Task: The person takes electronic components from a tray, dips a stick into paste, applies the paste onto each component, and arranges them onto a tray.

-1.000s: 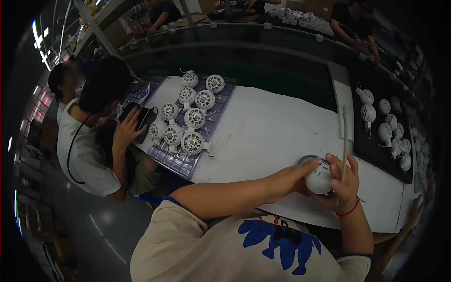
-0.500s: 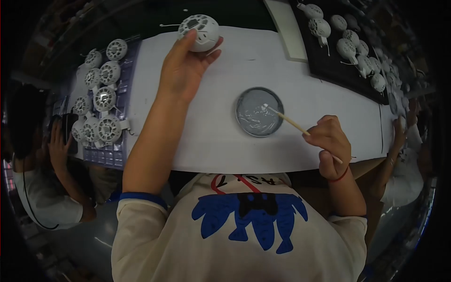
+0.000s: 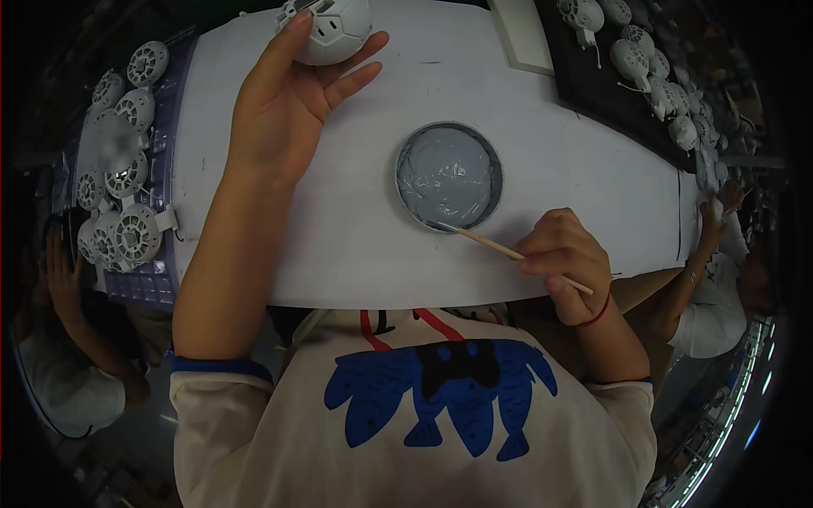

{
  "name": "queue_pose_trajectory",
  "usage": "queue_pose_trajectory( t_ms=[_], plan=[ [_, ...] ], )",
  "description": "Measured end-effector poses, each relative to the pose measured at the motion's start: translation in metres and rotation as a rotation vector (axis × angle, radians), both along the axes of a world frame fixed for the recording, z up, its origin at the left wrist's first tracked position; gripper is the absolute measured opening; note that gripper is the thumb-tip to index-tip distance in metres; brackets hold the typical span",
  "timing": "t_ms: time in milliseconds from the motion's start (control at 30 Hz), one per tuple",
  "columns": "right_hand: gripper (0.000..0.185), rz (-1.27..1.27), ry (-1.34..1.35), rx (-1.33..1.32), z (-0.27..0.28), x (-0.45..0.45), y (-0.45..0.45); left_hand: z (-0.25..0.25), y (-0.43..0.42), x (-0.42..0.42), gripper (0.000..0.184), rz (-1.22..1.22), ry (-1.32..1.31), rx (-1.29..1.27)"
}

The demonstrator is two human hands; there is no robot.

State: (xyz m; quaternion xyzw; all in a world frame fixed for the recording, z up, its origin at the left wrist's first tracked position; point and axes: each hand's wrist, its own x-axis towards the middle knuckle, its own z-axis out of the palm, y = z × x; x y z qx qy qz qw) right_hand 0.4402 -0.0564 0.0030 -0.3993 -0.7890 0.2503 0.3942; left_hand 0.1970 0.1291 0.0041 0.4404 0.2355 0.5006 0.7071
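My left hand (image 3: 288, 118) holds a white ball-shaped housing (image 3: 339, 35) with slots and cutouts, raised at the top of the view and partly cut off by the frame edge. The thumb lies on its near face and two fingers stick out beside it. My right hand (image 3: 569, 264) pinches a thin wooden stick (image 3: 493, 245). The pale tip of the stick rests at the near rim of a round dish (image 3: 498, 182). Inside the dish is a glossy grey, grease-like paste (image 3: 449, 173) with streaks in it.
White paper (image 3: 356, 262) covers the table. Several white round housings (image 3: 138, 233) sit on a purple tray (image 3: 169, 102) at left. More housings (image 3: 631, 59) lie on a black board (image 3: 593, 97) at right, beside a pale bar (image 3: 527, 38). Other people (image 3: 716, 305) sit on both sides.
The stick's tip has moved from the middle of the paste to the dish's near rim. My left hand and the housing have shifted left and up in view; the camera has moved too.
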Motion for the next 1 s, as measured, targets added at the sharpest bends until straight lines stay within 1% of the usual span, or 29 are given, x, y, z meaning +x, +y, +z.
queue_pose_trajectory(
  t_ms=[67,133,167,233,267,333,400,467,533,567,600,633,667,700,733,767,833,1000],
  plan=[
    [0.018,-0.005,0.057,-0.028,-0.006,-0.001,-0.002,-0.001,0.0,0.001,0.049,-0.005,0.016,0.026],
    [0.022,-0.12,0.278,-0.196,-0.012,-0.002,-0.007,0.0,-0.002,0.002,0.049,0.001,0.026,0.027],
    [0.022,-0.123,0.279,-0.194,-0.013,-0.004,-0.008,0.001,-0.002,0.002,0.049,0.004,0.029,0.024],
    [0.028,-0.277,0.583,-0.43,-0.013,-0.008,-0.009,-0.001,-0.002,0.001,0.049,-0.011,0.021,0.021],
    [0.028,-0.281,0.583,-0.428,-0.013,-0.009,-0.009,-0.003,-0.002,0.001,0.049,-0.022,0.015,0.02],
    [0.03,-0.345,0.693,-0.505,-0.012,-0.009,-0.007,-0.008,-0.002,0.002,0.048,-0.021,0.035,0.018],
    [0.03,-0.35,0.707,-0.472,-0.011,-0.009,-0.006,-0.007,-0.004,0.003,0.049,-0.01,0.061,0.017],
    [0.03,-0.353,0.721,-0.436,-0.011,-0.007,-0.005,-0.003,-0.01,0.003,0.053,-0.029,0.194,0.043],
    [0.029,-0.325,0.588,-0.199,-0.015,0.002,-0.003,0.0,-0.013,0.003,0.054,-0.047,0.19,0.031],
    [0.029,-0.328,0.588,-0.193,-0.012,0.007,0.0,0.001,-0.014,0.004,0.055,-0.066,0.186,0.015],
    [0.026,-0.312,0.311,0.017,-0.006,0.012,0.005,0.0,-0.016,0.006,0.055,-0.069,0.185,0.018],
    [0.024,-0.288,0.031,0.22,0.0,0.014,0.008,-0.002,-0.018,0.007,0.056,-0.045,0.247,0.063],
    [0.024,-0.288,0.03,0.218,0.005,0.014,0.009,-0.004,-0.021,0.008,0.058,-0.019,0.309,0.107],
    [0.019,-0.308,-0.098,0.341,0.01,0.013,0.01,-0.001,-0.023,0.008,0.058,-0.017,0.307,0.103],
    [0.016,-0.325,-0.226,0.464,0.014,0.012,0.012,0.004,-0.025,0.008,0.059,-0.067,0.301,0.104],
    [0.016,-0.322,-0.228,0.463,0.018,0.009,0.013,0.007,-0.027,0.008,0.06,-0.117,0.295,0.107],
    [0.014,-0.329,-0.33,0.561,0.025,-0.002,0.016,0.008,-0.03,0.008,0.06,-0.136,0.287,0.1],
    [0.015,-0.264,-0.422,0.566,0.034,-0.021,0.03,0.01,-0.034,0.009,0.062,-0.171,0.299,0.078]
  ],
)
